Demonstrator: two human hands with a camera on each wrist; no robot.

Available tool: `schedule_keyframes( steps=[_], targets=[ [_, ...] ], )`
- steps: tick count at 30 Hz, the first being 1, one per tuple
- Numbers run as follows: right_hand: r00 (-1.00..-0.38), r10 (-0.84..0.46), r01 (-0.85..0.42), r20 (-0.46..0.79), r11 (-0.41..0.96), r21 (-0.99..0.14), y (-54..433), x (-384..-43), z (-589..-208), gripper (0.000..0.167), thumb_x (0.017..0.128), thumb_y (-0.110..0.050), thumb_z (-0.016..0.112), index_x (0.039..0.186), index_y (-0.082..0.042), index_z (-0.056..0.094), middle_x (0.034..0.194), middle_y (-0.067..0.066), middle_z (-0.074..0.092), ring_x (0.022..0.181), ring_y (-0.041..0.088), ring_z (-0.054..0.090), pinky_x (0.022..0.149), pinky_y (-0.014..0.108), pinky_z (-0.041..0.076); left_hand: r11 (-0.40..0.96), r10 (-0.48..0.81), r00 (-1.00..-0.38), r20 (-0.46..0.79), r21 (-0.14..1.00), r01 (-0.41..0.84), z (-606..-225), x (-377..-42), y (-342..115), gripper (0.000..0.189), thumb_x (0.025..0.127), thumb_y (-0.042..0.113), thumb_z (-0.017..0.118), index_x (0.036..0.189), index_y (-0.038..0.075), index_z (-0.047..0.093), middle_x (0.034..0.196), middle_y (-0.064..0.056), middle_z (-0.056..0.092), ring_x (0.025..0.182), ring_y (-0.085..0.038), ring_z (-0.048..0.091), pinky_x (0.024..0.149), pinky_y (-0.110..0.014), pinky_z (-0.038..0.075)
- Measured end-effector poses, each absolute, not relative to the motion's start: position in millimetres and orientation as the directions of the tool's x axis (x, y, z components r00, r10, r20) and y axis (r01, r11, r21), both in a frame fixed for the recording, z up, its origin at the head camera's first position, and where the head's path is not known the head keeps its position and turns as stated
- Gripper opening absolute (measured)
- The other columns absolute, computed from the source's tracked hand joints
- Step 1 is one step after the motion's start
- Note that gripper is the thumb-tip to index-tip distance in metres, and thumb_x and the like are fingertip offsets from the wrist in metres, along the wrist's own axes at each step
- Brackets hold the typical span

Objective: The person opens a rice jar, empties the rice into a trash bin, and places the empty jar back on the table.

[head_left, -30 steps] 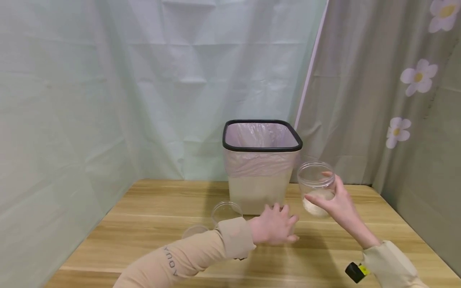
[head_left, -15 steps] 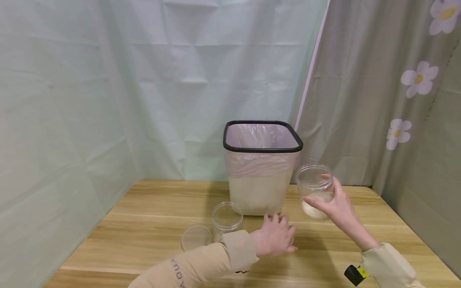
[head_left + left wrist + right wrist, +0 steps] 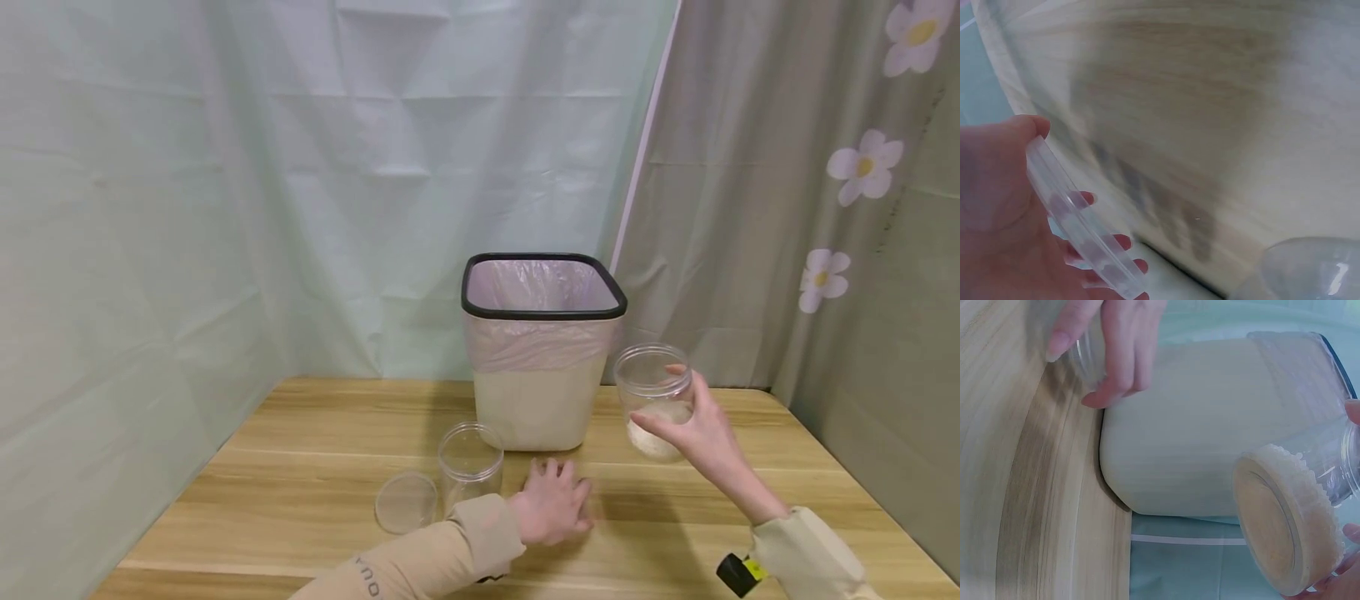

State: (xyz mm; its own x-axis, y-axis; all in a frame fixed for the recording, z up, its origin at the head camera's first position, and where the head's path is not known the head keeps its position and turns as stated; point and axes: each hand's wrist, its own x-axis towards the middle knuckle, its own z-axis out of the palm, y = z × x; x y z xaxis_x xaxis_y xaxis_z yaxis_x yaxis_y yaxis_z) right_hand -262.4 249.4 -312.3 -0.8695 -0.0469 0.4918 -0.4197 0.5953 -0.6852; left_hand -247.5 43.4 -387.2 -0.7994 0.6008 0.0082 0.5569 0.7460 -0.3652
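My right hand [image 3: 705, 429] grips a clear plastic jar [image 3: 647, 383] above the table, to the right of the bin; the jar has no lid on it. White grains [image 3: 1297, 506] fill the bottom of that jar. Low over the table, my left hand [image 3: 551, 504] holds a clear round lid [image 3: 1079, 215] on edge between thumb and fingers; in the head view the back of the hand mostly hides it. Just left of this hand stands another clear jar [image 3: 471, 462], open at the top. A second clear lid [image 3: 405, 502] lies flat on the table beside it.
A cream bin [image 3: 536, 408] with a black rim and a pale pink liner stands upright toward the back of the wooden table [image 3: 330, 450]. Pale green curtains [image 3: 435, 167] hang behind and at the left, a grey one with flowers [image 3: 750, 208] at the right.
My left hand has moved left and a little toward me with the lid, closer to the standing jar. My right hand has sunk slightly, still holding its jar.
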Motion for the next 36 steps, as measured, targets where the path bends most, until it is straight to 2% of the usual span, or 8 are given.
schedule_keyframes(
  steps=[10, 21, 30, 36],
  targets=[
    [-0.875, -0.051, -0.416, 0.481, 0.585, -0.696, 248.3, -262.8, -311.9, 0.081, 0.071, -0.033, 0.076, 0.132, -0.005, 0.031, 0.117, 0.022, 0.047, 0.111, 0.039, 0.04, 0.081, 0.054, 0.031, 0.773, 0.525, -0.849, -0.058, -0.386, 0.504, -397.4, -248.8, 40.3, 0.052, 0.087, 0.061, 0.033, 0.127, 0.029, 0.042, 0.124, -0.004, 0.039, 0.115, -0.025, 0.037, 0.085, -0.045, 0.037],
    [-0.872, -0.054, -0.424, 0.486, 0.58, -0.696, 247.5, -263.9, -312.0, 0.08, 0.072, -0.032, 0.077, 0.131, -0.005, 0.031, 0.117, 0.021, 0.047, 0.11, 0.039, 0.04, 0.081, 0.055, 0.031, 0.815, 0.451, -0.883, -0.131, -0.344, 0.467, -410.4, -257.3, 38.4, 0.065, 0.084, 0.068, 0.022, 0.139, 0.035, 0.029, 0.134, -0.004, 0.03, 0.121, -0.026, 0.03, 0.089, -0.05, 0.032],
    [-0.873, -0.052, -0.421, 0.485, 0.582, -0.695, 247.6, -264.3, -310.1, 0.079, 0.072, -0.032, 0.076, 0.131, -0.006, 0.031, 0.117, 0.021, 0.046, 0.109, 0.037, 0.04, 0.081, 0.053, 0.031, 0.819, 0.429, -0.886, -0.174, -0.34, 0.463, -403.5, -254.7, 37.1, 0.066, 0.084, 0.069, 0.021, 0.141, 0.035, 0.026, 0.137, -0.005, 0.029, 0.123, -0.027, 0.03, 0.09, -0.049, 0.032],
    [-0.875, -0.05, -0.417, 0.481, 0.583, -0.698, 248.1, -263.7, -309.2, 0.079, 0.072, -0.032, 0.076, 0.132, -0.006, 0.031, 0.118, 0.021, 0.046, 0.11, 0.037, 0.039, 0.081, 0.054, 0.03, 0.82, 0.433, -0.885, -0.171, -0.334, 0.466, -397.6, -251.9, 37.7, 0.066, 0.083, 0.069, 0.025, 0.139, 0.034, 0.03, 0.135, -0.006, 0.031, 0.122, -0.027, 0.031, 0.088, -0.048, 0.034]
  ],
)
